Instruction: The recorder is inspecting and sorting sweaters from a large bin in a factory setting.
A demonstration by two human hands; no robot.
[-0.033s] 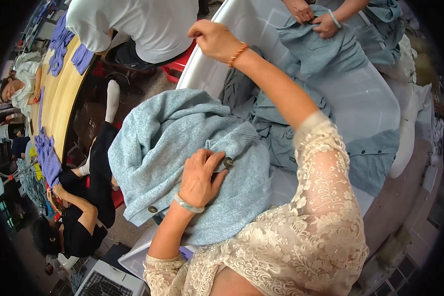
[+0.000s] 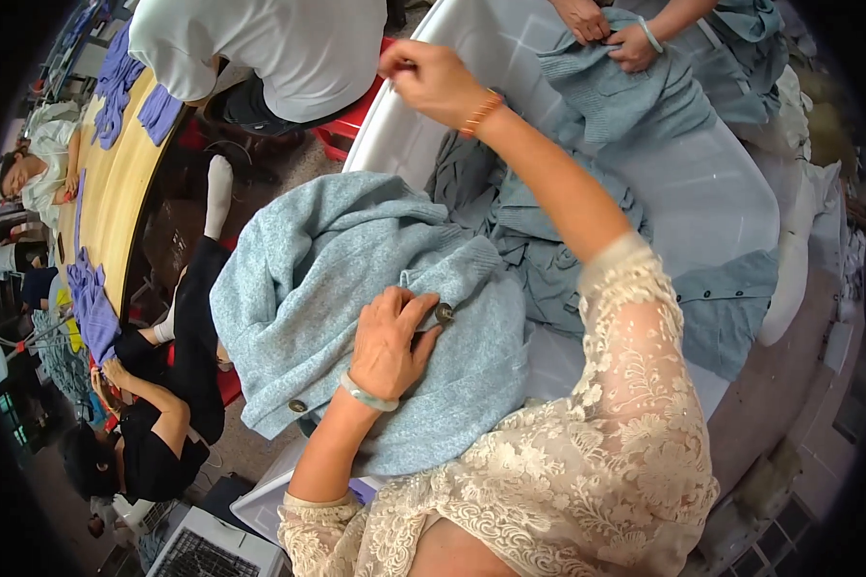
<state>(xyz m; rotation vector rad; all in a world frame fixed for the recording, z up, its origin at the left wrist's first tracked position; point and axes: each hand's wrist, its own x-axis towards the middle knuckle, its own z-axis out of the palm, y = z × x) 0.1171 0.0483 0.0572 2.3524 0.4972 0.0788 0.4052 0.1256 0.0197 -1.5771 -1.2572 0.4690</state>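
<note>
We are resting our left hand (image 2: pixel 385 344) on a pale-blue, heathered knit cardigan (image 2: pixel 332 255), beside its dark round button (image 2: pixel 444 313); whether pinching, we cannot tell. Our raised right hand (image 2: pixel 433 85) is pressing its fingertips together, contents unseen. We should be steadying the knit without stretching it, as it is lying before us in folds.

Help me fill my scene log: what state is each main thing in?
Blue garment: bunched up, unfolded
Left hand: resting on blue garment
Dark button by left hand: uncovered, fastening unclear
Right hand: raised, fingers curled
White tub: open, crumpled garments inside
Purple garments: rumpled
</note>
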